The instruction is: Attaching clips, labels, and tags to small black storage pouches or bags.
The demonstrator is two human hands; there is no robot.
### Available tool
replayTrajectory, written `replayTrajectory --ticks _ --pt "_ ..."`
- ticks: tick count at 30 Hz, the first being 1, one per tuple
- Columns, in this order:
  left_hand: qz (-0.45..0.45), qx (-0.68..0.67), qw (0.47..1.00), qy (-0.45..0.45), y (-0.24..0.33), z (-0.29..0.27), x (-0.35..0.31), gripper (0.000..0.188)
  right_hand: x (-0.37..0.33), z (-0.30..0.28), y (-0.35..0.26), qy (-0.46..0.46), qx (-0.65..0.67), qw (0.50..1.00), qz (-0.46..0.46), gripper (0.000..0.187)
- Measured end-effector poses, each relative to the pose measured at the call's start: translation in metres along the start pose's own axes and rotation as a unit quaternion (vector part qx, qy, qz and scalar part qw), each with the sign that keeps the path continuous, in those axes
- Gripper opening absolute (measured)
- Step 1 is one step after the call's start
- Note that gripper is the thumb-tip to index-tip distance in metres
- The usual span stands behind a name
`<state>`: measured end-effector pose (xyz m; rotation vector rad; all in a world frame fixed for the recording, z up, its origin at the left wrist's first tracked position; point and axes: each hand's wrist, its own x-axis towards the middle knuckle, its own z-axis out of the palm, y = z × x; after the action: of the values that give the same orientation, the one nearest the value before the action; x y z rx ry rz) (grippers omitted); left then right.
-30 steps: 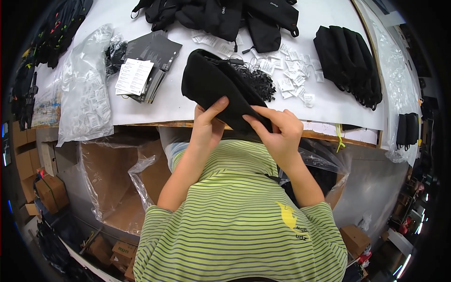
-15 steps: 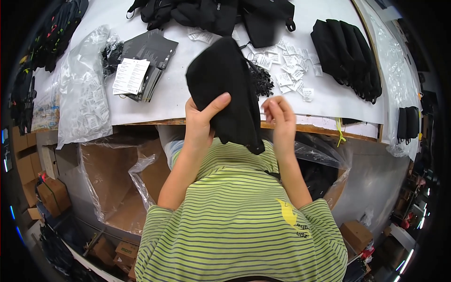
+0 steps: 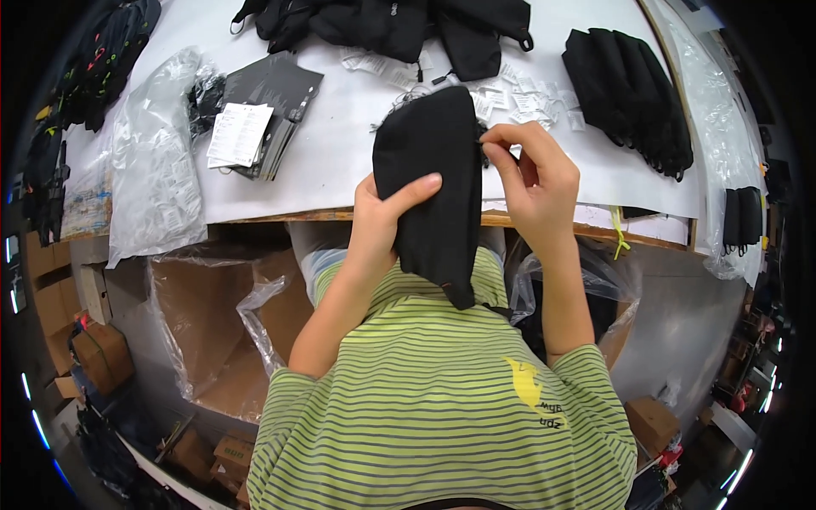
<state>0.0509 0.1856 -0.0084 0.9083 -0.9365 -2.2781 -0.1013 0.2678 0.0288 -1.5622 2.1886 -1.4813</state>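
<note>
A black fabric pouch (image 3: pixel 433 144) hangs upright in front of me, over the table's front edge. My left hand (image 3: pixel 382 212) is closed on its left side, thumb lying across the front and fingers behind. At the pouch's upper right edge, my right hand (image 3: pixel 544 183) pinches with thumb and forefinger. A small dark bit shows at those fingertips, too small to name. White printed labels (image 3: pixel 531 104) lie scattered behind the right hand. The pouch hides part of the tabletop.
More black pouches (image 3: pixel 340 30) are heaped at the far side, and a row of them (image 3: pixel 625 102) stands at right. Dark cards (image 3: pixel 289 85) with white tags (image 3: pixel 240 134) lie left, beside a clear plastic bag (image 3: pixel 153 161). Below the table is a plastic-lined carton (image 3: pixel 204 323).
The pouch has moved right and a little toward me, turning more upright. My right hand has risen from below and now pinches at the pouch's upper right edge.
</note>
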Motion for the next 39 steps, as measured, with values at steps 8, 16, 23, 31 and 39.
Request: replayTrajectory --ticks 8,16,23,31,39 --pt "0.037 -0.083 0.996 0.026 0.023 -0.018 0.021 0.03 -0.023 -0.008 -0.021 -0.212 0.123 0.969 -0.027 0.012" --pt "0.044 -0.094 0.995 0.006 0.026 -0.024 0.022 0.029 -0.02 -0.006 -0.027 -0.234 0.079 0.967 -0.061 0.008" --pt "-0.007 0.011 0.998 -0.062 0.021 -0.014 0.005 0.031 0.015 -0.007 -0.014 -0.002 -0.027 0.997 -0.076 0.006" --pt "0.0 -0.054 0.998 -0.043 0.022 -0.02 0.02 0.026 0.005 -0.012 -0.031 -0.28 0.116 0.953 -0.009 0.007" --pt "-0.031 -0.136 0.99 0.001 0.021 -0.038 0.03 0.025 -0.009 -0.008 -0.027 -0.319 0.057 0.945 -0.05 0.011"
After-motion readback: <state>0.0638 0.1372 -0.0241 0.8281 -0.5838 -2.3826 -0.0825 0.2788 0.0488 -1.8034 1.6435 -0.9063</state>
